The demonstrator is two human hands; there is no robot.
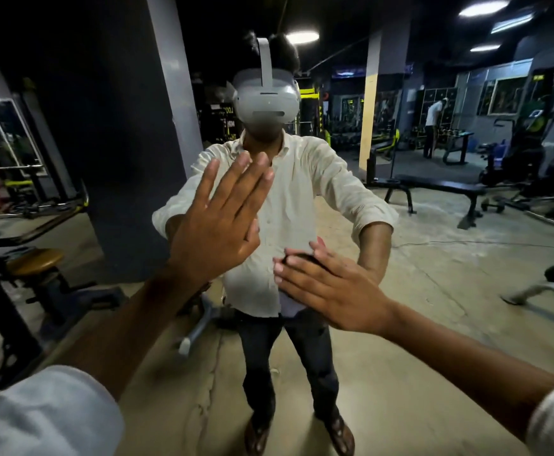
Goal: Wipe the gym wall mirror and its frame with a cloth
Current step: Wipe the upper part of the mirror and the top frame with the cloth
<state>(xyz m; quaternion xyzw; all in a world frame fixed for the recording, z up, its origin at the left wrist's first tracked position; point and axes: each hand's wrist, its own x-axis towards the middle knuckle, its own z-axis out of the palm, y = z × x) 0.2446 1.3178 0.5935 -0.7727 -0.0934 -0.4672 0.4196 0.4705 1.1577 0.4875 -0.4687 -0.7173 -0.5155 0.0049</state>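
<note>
The wall mirror [433,284] fills almost the whole view and shows my reflection in a cream shirt and dark trousers. My left hand [219,222] lies flat against the glass at chest height of the reflection, fingers straight and slightly spread. My right hand [331,287] is lower and to the right, also flat on the glass with straight fingers. A small pale lilac patch [288,306] shows under its palm edge; it may be the cloth, but most of it is hidden. No mirror frame is visible.
Everything else is reflection: a grey pillar [167,93], a round wooden stool [35,261] at the left, a black bench [440,189] and exercise machines at the right, and a distant person [432,126] by the dumbbell racks.
</note>
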